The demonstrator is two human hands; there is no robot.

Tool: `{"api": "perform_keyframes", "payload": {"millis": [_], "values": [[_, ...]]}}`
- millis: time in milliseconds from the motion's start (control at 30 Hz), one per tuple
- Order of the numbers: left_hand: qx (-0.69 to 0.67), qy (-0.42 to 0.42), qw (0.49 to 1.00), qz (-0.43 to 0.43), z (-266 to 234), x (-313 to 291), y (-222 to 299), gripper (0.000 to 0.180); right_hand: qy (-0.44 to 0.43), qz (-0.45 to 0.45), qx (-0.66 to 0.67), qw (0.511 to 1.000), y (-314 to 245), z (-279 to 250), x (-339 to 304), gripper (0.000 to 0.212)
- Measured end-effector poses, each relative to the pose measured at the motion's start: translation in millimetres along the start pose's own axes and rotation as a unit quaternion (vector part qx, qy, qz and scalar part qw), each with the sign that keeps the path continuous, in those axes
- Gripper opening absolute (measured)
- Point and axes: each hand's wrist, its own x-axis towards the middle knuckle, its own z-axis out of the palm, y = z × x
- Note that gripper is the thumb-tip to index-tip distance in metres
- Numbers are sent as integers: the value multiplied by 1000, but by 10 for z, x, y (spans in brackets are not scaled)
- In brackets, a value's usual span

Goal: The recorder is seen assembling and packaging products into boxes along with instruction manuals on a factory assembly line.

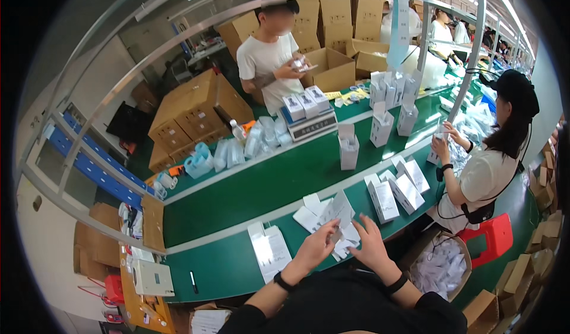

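In front of me, a partly folded white carton (341, 208) is pinched at its lower edge by my left hand (314, 250). My right hand (373, 250) is beside the carton's right side, fingers spread and curved toward it; whether a fingertip touches it I cannot tell. Several flat white cartons (310, 213) lie on the green table just beyond and under my hands. To the left is another stack of flat white cartons (271, 252). On the right, several formed white cartons (382, 199) lie or stand near my right hand.
A green conveyor belt (255, 194) runs beyond my table, carrying upright open cartons (348, 147). Across it, one person handles a small item behind boxes on a scale (309, 126); another works at my right. A marker (193, 282), red stool (494, 242) and bin of plastic bags (442, 266) are nearby.
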Motion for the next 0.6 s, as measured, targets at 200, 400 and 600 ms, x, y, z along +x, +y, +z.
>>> {"api": "perform_keyframes", "payload": {"millis": [200, 400, 600], "values": [[-311, 170, 930, -95, -629, -135, 462, 37, 119, -164, 30, 979, -706, -212, 732, 109], [-119, 285, 941, -140, -826, -44, 387, 36, 74, -306, 183, 931, -373, 121, 959, 114], [-76, 356, 911, 193, -844, -128, -4, 53, 47, -209, 301, 929, -905, 13, 839, 93]]}}
